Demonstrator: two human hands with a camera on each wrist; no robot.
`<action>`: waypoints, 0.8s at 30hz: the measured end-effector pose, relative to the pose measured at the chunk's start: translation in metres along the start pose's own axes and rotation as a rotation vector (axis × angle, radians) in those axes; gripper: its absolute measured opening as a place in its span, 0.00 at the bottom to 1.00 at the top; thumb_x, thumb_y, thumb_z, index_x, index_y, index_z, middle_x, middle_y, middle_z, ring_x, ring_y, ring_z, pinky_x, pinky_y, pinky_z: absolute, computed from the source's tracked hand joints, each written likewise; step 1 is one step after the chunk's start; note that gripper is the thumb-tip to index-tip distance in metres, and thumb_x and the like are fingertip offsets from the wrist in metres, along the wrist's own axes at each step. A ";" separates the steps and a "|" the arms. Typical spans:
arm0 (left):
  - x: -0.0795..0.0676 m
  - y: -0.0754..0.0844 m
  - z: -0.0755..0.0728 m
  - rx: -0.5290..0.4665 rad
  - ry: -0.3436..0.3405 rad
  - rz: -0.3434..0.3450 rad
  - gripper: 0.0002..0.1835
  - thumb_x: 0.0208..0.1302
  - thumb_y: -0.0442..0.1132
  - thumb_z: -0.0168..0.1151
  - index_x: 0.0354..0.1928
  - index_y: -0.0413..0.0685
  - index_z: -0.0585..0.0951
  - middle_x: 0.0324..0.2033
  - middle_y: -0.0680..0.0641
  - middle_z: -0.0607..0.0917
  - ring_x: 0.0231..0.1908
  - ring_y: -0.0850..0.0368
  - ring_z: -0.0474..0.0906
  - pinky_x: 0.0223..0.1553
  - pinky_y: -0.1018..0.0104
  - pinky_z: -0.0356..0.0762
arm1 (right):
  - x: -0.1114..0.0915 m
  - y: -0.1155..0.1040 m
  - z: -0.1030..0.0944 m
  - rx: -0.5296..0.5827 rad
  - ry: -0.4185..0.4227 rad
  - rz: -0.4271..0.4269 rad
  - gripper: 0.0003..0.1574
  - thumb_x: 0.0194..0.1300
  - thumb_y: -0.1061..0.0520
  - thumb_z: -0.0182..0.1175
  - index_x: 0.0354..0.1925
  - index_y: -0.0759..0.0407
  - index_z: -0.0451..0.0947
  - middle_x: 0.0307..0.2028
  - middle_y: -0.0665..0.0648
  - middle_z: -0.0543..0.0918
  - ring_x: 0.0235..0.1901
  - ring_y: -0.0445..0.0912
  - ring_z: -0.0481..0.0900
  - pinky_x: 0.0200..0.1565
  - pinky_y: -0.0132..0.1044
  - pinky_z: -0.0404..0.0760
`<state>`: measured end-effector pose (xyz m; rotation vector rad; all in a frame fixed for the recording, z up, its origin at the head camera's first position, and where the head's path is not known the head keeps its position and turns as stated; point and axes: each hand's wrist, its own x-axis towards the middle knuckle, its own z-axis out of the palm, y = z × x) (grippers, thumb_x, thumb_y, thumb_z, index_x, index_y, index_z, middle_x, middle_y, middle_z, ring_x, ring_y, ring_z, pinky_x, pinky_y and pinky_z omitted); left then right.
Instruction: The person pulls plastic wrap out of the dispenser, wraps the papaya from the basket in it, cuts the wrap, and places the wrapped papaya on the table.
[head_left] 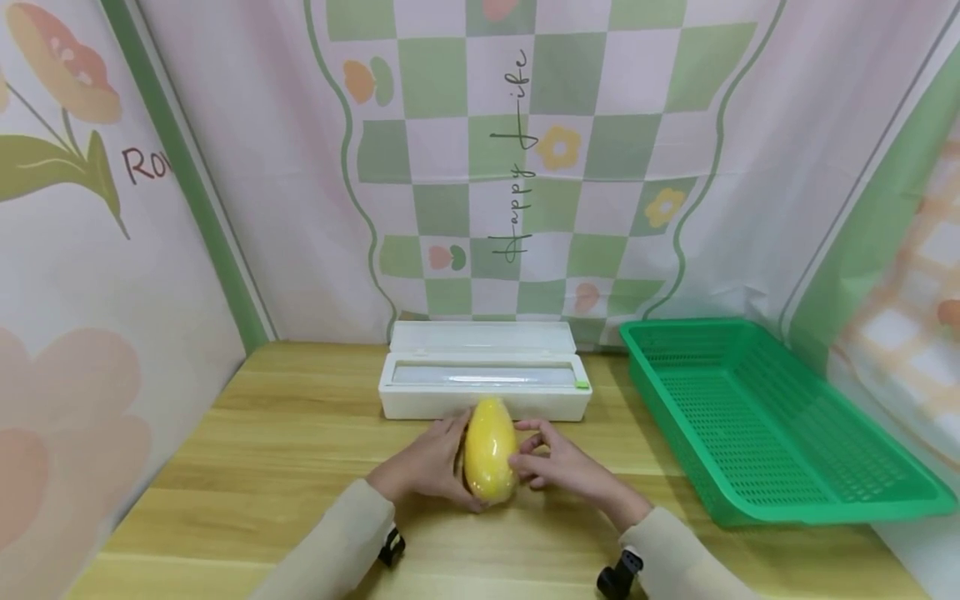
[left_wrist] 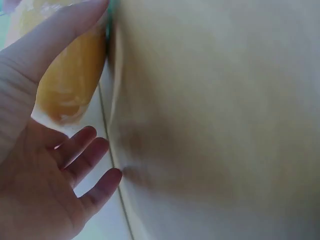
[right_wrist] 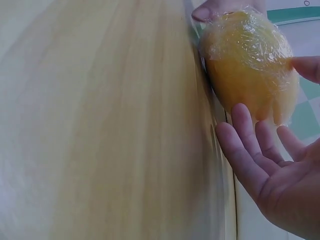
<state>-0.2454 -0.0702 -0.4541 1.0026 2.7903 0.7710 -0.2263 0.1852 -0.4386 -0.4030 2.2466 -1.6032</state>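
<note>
A yellow oblong fruit (head_left: 491,450), wrapped in shiny cling film, lies on the table in front of a white cling film dispenser (head_left: 483,404). My left hand (head_left: 431,467) holds its left side, the thumb near the close end and the fingers toward the far end. In the left wrist view that thumb crosses the wrapped fruit (left_wrist: 75,70), while several fingers hang free below. On the other side, my right hand (head_left: 558,467) touches the film with its thumb. The right wrist view shows its other fingers loosely bent beside the fruit (right_wrist: 250,65).
The dispenser's lid (head_left: 482,337) is raised, with clear film inside and a small green piece at its right end. To the right stands a green perforated plastic basket (head_left: 690,454). Patterned curtains (head_left: 495,167) hang around the wooden table (head_left: 285,433).
</note>
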 end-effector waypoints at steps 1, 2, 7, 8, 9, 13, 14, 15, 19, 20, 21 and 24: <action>-0.001 0.000 -0.002 -0.015 -0.009 -0.001 0.78 0.33 0.65 0.84 0.79 0.38 0.45 0.74 0.37 0.59 0.70 0.43 0.59 0.70 0.48 0.59 | 0.000 0.000 -0.001 -0.001 0.001 0.005 0.45 0.68 0.49 0.66 0.71 0.65 0.55 0.53 0.68 0.70 0.42 0.52 0.83 0.44 0.46 0.85; -0.002 0.000 -0.003 -0.033 -0.017 0.000 0.78 0.33 0.64 0.84 0.79 0.40 0.45 0.75 0.38 0.58 0.71 0.42 0.58 0.70 0.47 0.59 | 0.000 0.000 -0.001 -0.004 0.001 0.007 0.45 0.68 0.49 0.65 0.71 0.64 0.55 0.54 0.69 0.70 0.43 0.52 0.83 0.44 0.46 0.85; -0.006 -0.002 -0.012 -0.087 -0.036 0.009 0.77 0.34 0.63 0.84 0.79 0.41 0.45 0.76 0.39 0.53 0.73 0.41 0.52 0.70 0.43 0.56 | -0.001 -0.001 -0.004 -0.006 -0.008 0.012 0.47 0.68 0.48 0.65 0.73 0.63 0.53 0.60 0.70 0.68 0.47 0.53 0.82 0.46 0.48 0.84; -0.006 -0.002 -0.013 -0.093 -0.037 0.010 0.76 0.35 0.63 0.83 0.79 0.41 0.45 0.76 0.39 0.53 0.74 0.41 0.51 0.70 0.42 0.56 | -0.001 -0.001 -0.004 -0.007 -0.011 0.010 0.47 0.69 0.47 0.65 0.73 0.62 0.53 0.61 0.70 0.68 0.48 0.54 0.82 0.47 0.48 0.84; -0.007 -0.002 -0.014 -0.098 -0.038 0.010 0.76 0.36 0.63 0.83 0.79 0.40 0.45 0.76 0.38 0.53 0.74 0.41 0.51 0.70 0.42 0.56 | -0.001 -0.001 -0.005 -0.008 -0.014 0.007 0.47 0.69 0.47 0.65 0.73 0.62 0.53 0.61 0.70 0.68 0.48 0.54 0.82 0.47 0.48 0.84; -0.008 -0.003 -0.016 -0.108 -0.039 0.016 0.74 0.38 0.64 0.82 0.79 0.41 0.45 0.76 0.38 0.53 0.74 0.41 0.51 0.70 0.42 0.56 | -0.002 0.001 -0.006 -0.022 -0.016 -0.001 0.46 0.70 0.47 0.64 0.74 0.62 0.53 0.62 0.70 0.68 0.50 0.56 0.81 0.49 0.49 0.82; -0.008 -0.003 -0.017 -0.110 -0.040 0.015 0.74 0.38 0.64 0.81 0.79 0.41 0.45 0.76 0.38 0.52 0.74 0.41 0.51 0.69 0.41 0.56 | -0.003 0.000 -0.006 -0.026 -0.015 -0.001 0.46 0.70 0.47 0.63 0.74 0.62 0.53 0.62 0.70 0.68 0.50 0.56 0.81 0.49 0.49 0.82; -0.008 -0.002 -0.017 -0.112 -0.040 0.016 0.74 0.39 0.64 0.81 0.79 0.41 0.46 0.76 0.38 0.52 0.74 0.41 0.51 0.69 0.41 0.56 | -0.003 0.000 -0.006 -0.027 -0.013 0.001 0.46 0.70 0.47 0.63 0.74 0.62 0.53 0.62 0.70 0.68 0.50 0.56 0.81 0.49 0.49 0.82; -0.010 -0.001 -0.020 -0.105 -0.039 0.016 0.72 0.41 0.66 0.80 0.79 0.42 0.47 0.76 0.39 0.53 0.73 0.42 0.52 0.69 0.41 0.57 | -0.006 0.000 -0.009 -0.040 -0.004 0.002 0.45 0.71 0.45 0.61 0.74 0.61 0.53 0.63 0.70 0.68 0.51 0.56 0.81 0.51 0.51 0.81; -0.010 0.000 -0.021 -0.101 -0.038 0.019 0.71 0.42 0.66 0.79 0.79 0.43 0.47 0.76 0.40 0.54 0.73 0.42 0.52 0.69 0.42 0.57 | -0.007 0.000 -0.010 -0.056 0.002 -0.003 0.44 0.72 0.45 0.60 0.74 0.61 0.54 0.62 0.69 0.69 0.51 0.56 0.81 0.51 0.51 0.81; -0.011 0.000 -0.022 -0.099 -0.036 0.018 0.70 0.43 0.66 0.78 0.79 0.44 0.48 0.76 0.41 0.55 0.73 0.43 0.53 0.69 0.42 0.58 | -0.007 0.001 -0.011 -0.083 0.013 -0.016 0.43 0.72 0.45 0.60 0.74 0.61 0.55 0.62 0.69 0.70 0.51 0.57 0.80 0.51 0.51 0.81; -0.014 0.001 -0.027 -0.088 -0.020 0.023 0.62 0.49 0.67 0.74 0.79 0.49 0.53 0.75 0.44 0.59 0.72 0.45 0.57 0.68 0.41 0.61 | -0.010 0.002 -0.015 -0.214 0.067 -0.065 0.38 0.74 0.47 0.58 0.72 0.60 0.60 0.62 0.68 0.72 0.53 0.59 0.78 0.52 0.53 0.81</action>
